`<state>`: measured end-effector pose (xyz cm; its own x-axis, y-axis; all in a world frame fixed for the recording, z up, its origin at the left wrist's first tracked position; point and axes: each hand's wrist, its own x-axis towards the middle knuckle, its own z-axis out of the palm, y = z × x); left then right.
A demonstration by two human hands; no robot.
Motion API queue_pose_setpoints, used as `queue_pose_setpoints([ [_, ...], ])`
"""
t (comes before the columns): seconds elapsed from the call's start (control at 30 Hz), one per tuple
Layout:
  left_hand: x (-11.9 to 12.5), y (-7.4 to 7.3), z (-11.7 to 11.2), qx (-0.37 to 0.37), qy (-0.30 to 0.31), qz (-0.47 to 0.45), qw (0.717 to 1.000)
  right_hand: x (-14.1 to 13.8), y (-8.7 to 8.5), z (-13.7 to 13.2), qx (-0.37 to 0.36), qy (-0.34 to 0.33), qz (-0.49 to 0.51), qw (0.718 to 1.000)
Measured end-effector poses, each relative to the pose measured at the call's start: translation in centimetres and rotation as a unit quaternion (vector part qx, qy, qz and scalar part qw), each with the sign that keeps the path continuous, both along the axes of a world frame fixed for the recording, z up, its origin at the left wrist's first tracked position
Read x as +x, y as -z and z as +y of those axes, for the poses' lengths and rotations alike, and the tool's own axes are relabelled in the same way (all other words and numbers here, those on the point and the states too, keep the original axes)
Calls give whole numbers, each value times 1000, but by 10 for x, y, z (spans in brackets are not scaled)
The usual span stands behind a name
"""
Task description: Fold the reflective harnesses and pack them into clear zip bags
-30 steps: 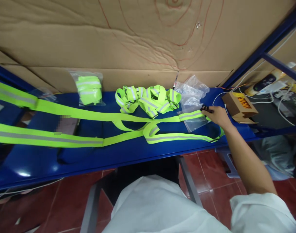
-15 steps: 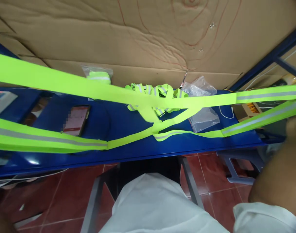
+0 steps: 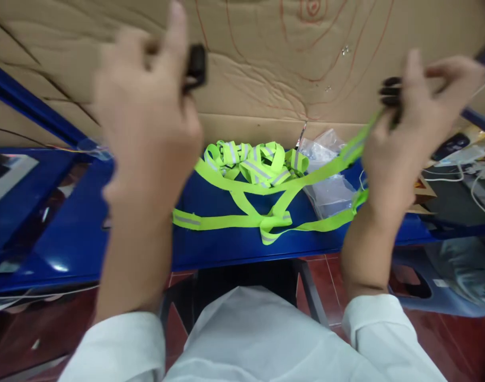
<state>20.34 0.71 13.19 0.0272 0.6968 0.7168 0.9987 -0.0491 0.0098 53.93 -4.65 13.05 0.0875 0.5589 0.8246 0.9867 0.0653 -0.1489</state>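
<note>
My left hand [image 3: 147, 111] is raised at the left, blurred, its fingers closed on a black plastic buckle [image 3: 196, 66]. Up at the right, my right hand [image 3: 409, 116] pinches another black buckle piece [image 3: 391, 91], with a neon yellow strap running down from it. The neon yellow reflective harness [image 3: 258, 187], with grey stripes, hangs slack between both hands over the table. Its lower strap has a twisted loop near the middle. Behind it lies a tangled heap of similar reflective straps [image 3: 266, 159]. My left hand and forearm hide the strap ends on that side.
The blue table [image 3: 226, 252] stands against a cardboard sheet [image 3: 258, 69] with red drawn lines. Clear plastic bags [image 3: 330, 191] lie right of the heap. White cables [image 3: 445, 179] and a small box sit farther right. A blue plastic stool [image 3: 409, 281] is below on the right.
Both hands have come inward and up into view from the sides. The harness, stretched wide before, now sags between them. The twisted loop has shifted slightly right.
</note>
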Motion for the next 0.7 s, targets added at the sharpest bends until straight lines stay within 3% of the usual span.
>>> queue_pose_setpoints([
  [0.07,28,-3,-9,-138,50,-20,989,-48,-1,10,-35,-7,-8,999],
  [0.13,53,-2,-19,-122,89,-44,988,-86,1,16,-79,-44,-21,996],
  [0.23,73,6,-23,-102,144,-70,982,-118,4,24,-134,-96,-27,986],
  [0.43,71,16,-4,-105,144,-52,983,-129,11,39,-156,-120,-31,980],
  [0.6,70,20,8,-139,93,-51,985,-130,14,44,-161,-105,23,981],
  [0.7,71,22,6,-111,122,-45,985,-135,13,42,-170,-114,13,979],
])
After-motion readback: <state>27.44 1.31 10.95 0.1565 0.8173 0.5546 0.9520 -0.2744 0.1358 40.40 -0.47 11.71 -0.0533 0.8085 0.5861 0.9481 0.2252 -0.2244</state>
